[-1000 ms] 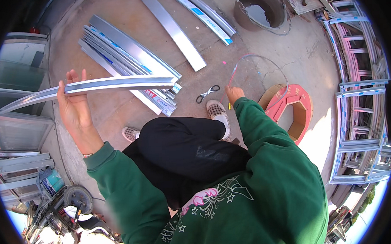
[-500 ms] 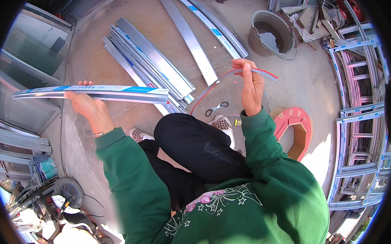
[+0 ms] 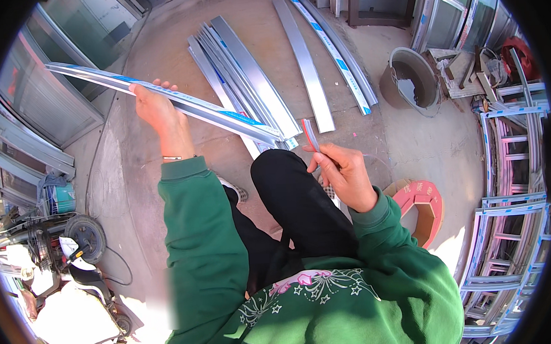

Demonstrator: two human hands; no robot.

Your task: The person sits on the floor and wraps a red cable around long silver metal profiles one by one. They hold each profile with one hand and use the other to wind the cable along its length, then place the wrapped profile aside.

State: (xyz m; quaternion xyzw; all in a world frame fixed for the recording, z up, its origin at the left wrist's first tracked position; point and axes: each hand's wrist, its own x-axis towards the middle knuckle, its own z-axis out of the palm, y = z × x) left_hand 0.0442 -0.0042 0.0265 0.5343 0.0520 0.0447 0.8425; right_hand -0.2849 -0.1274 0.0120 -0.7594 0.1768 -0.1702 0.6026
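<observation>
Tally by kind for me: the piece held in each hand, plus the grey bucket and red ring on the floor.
Metal profile in left hand: 1
Thin strip in right hand: 1
Grey bucket: 1
Red ring: 1
Total: 4

Hands: two, one left hand (image 3: pixel 156 114), one right hand (image 3: pixel 350 173). Metal profile (image 3: pixel 218 117), held: one. Red-and-grey strip (image 3: pixel 311 135): one. Bundle of profiles (image 3: pixel 247 81) on the floor: one, its lengths too overlapped for me to count. Loose lengths beside it: three, namely one plain silver length (image 3: pixel 305 66), one blue-taped length (image 3: pixel 337 58), one grey length (image 3: pixel 352 64). Bucket (image 3: pixel 390 92): one. Red cardboard reel (image 3: pixel 419 193): one. Shoes (image 3: pixel 242 194): two, partly hidden. Teal container (image 3: pixel 63 198): one.
</observation>
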